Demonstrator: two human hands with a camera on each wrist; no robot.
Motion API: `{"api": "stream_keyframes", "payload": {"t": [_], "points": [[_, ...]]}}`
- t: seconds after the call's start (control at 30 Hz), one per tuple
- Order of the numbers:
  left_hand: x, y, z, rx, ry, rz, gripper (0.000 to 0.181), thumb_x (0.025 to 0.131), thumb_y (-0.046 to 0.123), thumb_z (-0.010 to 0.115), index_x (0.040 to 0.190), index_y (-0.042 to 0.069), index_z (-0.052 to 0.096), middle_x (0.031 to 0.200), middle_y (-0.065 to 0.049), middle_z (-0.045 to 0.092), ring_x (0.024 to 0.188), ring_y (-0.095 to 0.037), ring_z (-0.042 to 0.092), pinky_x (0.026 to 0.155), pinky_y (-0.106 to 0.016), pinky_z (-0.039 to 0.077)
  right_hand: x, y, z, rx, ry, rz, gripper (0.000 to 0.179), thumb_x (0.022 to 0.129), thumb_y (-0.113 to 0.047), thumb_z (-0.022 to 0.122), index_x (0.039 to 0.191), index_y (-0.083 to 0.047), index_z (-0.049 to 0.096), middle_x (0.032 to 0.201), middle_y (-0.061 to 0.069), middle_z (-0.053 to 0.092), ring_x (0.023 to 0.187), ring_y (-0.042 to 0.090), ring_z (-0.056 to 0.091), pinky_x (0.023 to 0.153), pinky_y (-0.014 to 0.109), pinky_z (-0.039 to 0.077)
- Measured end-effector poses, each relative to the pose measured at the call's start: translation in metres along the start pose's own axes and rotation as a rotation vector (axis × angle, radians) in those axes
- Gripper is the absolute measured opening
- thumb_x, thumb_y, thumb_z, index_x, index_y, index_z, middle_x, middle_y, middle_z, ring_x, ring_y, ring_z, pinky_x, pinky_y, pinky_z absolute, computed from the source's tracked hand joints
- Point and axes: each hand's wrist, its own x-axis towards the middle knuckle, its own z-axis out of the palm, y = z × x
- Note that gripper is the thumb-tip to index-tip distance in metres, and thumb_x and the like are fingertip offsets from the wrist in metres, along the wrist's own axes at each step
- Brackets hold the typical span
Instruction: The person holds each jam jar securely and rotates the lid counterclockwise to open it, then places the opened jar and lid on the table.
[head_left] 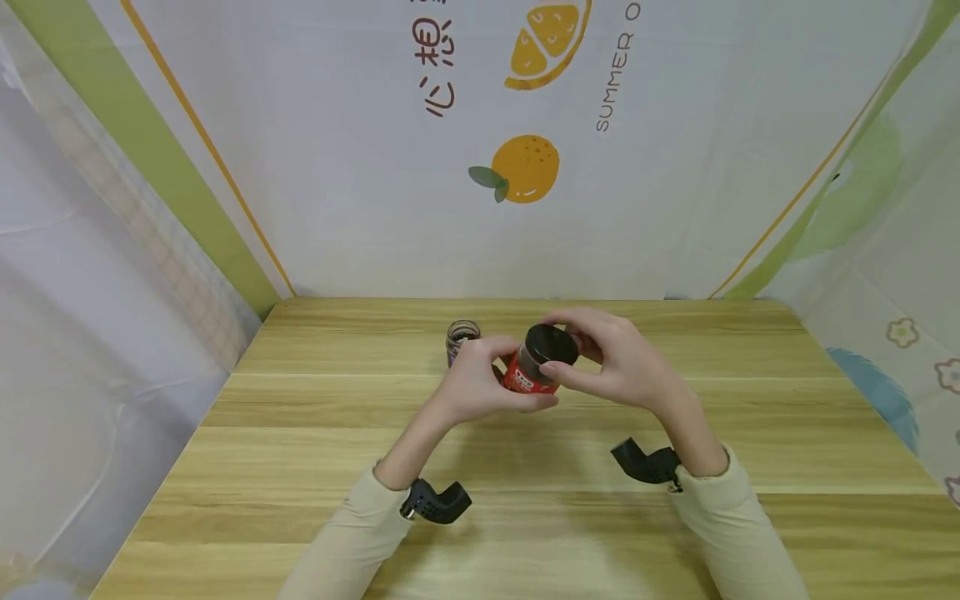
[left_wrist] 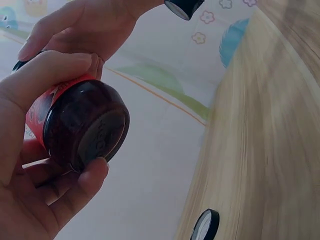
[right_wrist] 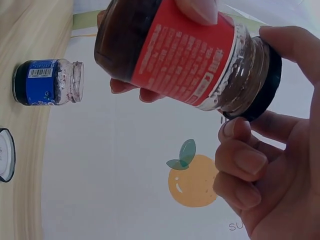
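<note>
Above the table, my left hand (head_left: 480, 382) grips a glass jar (right_wrist: 182, 55) with a red label and dark contents, fingers and thumb wrapped around its body. The jar is tilted, its dark base (left_wrist: 102, 127) facing the left wrist camera. Over the jar's mouth sits a black lid (head_left: 552, 345), which my right hand (head_left: 622, 360) holds by its rim between thumb and fingers. Whether the lid is screwed tight I cannot tell. Behind my left hand, a second jar (right_wrist: 42, 82) with a blue label stands upright and uncapped on the table.
A loose lid (right_wrist: 6, 155) with a white inside lies on the wooden table (head_left: 337, 467) near the blue-labelled jar. A white curtain (head_left: 360, 208) printed with oranges hangs along the table's far edge. Small black cameras (head_left: 438, 502) are strapped to both wrists.
</note>
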Motion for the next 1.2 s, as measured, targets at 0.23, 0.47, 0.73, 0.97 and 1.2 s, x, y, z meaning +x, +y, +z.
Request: {"api": "stream_keyframes", "payload": {"t": [0.23,0.47,0.73,0.97,1.2], "points": [[-0.0017,0.0012,-0.0016,-0.13,-0.054,-0.024,0.027,0.071,0.024,0.092,0.088,0.021,0.071,0.077,0.008,0.066,0.072,-0.013,0.058,0.056,-0.031,0.051,-0.0003,0.0005,-0.0009,0.066,-0.015,-0.047,0.039,0.088,-0.009,0.078,0.124,-0.012,0.064,0.108,-0.003,0.065,0.08,0.01,0.057,0.067,0.022,0.053],[-0.0022,0.0026,-0.0021,-0.176,-0.082,-0.022,0.027,0.073,0.02,0.091,0.093,0.019,0.073,0.081,0.007,0.067,0.076,-0.014,0.059,0.058,-0.029,0.053,-0.0005,-0.0002,-0.0019,0.053,-0.016,-0.076,0.04,0.087,-0.008,0.077,0.125,-0.012,0.064,0.107,-0.004,0.063,0.074,0.009,0.05,0.059,0.021,0.046],[-0.0042,0.0034,-0.0012,-0.207,-0.083,-0.059,0.031,0.074,0.018,0.091,0.099,0.018,0.074,0.087,0.006,0.069,0.083,-0.015,0.06,0.063,-0.032,0.057,-0.0012,0.0002,-0.0019,-0.009,0.026,-0.079,0.038,0.093,-0.023,0.074,0.128,-0.011,0.063,0.084,-0.006,0.055,0.062,0.008,0.041,0.053,0.024,0.037],[-0.0049,0.0024,0.0003,-0.184,-0.042,-0.036,0.031,0.074,0.018,0.09,0.101,0.016,0.073,0.09,0.008,0.07,0.085,-0.014,0.06,0.066,-0.036,0.057,-0.0011,0.0034,-0.0007,-0.006,0.062,-0.073,0.043,0.099,-0.038,0.066,0.131,-0.009,0.06,0.077,-0.004,0.048,0.059,0.01,0.04,0.051,0.03,0.036],[-0.0073,0.0024,-0.001,-0.157,0.004,-0.018,0.031,0.074,0.018,0.09,0.1,0.015,0.073,0.089,0.009,0.07,0.086,-0.014,0.06,0.067,-0.041,0.056,-0.0003,0.0049,0.0003,0.02,0.075,-0.068,0.04,0.098,-0.03,0.067,0.131,-0.009,0.058,0.081,-0.004,0.052,0.059,0.012,0.043,0.051,0.028,0.037]]}}
